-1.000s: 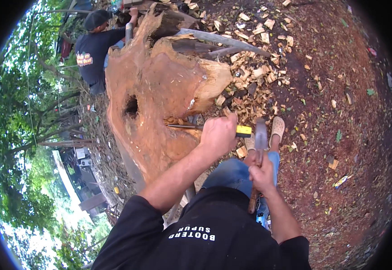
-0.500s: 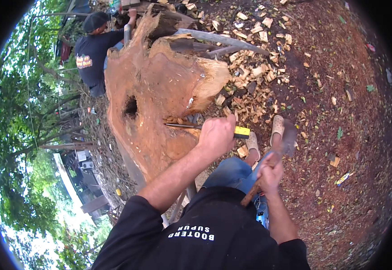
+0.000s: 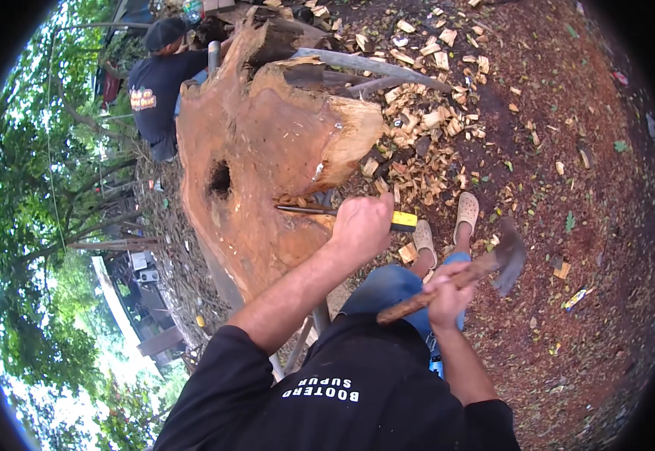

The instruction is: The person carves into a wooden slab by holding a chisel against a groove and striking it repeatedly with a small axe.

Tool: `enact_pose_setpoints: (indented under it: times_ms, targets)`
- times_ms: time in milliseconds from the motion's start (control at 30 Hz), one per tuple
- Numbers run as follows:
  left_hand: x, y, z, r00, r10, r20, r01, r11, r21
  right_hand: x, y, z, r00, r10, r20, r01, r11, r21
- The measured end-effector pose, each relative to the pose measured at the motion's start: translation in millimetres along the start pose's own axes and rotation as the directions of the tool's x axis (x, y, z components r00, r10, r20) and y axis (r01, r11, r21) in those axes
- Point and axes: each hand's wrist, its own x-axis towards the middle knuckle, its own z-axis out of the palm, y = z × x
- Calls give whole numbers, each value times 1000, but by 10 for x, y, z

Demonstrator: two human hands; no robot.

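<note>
My left hand is closed round the black and yellow handle of a chisel. Its dark blade reaches left, the tip touching the reddish wood slab by a rough notch with small shavings. In my right hand is a wooden-handled tool with a dark, curved metal head. That head is out to the right, apart from the chisel and blurred, so its exact kind is unclear. A dark hole lies in the slab beyond the chisel tip.
Wood chips are heaped beside the slab's pale cut end. A grey pole juts out at the far end. A co-worker in a dark shirt and cap sits at the far left. My sandalled feet stand near the chips.
My right hand has turned the wooden-handled tool, and its head has swung outward to the right and nearer to me. The left hand and chisel stay in place. The co-worker's raised hand has lowered.
</note>
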Motion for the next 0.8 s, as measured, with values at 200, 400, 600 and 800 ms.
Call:
enact_pose_setpoints:
  times_ms: [200,400,600,800]
  targets:
    - [46,11,-25,998,-24,54,24,1000,3,187,195,-119,913,323,248,-128,806,-578]
    - [458,146,-401,914,-191,-359,148,978,-145,377,-196,-366,966,232,118,-182,927,-328]
    - [595,575,-470,965,-63,-254,10,979,-205,411,-391,-672,960,269,75,-213,879,-427]
    - [538,328,-227,968,-211,-134,184,965,-189,449,-493,-645,942,329,70,-266,857,-441]
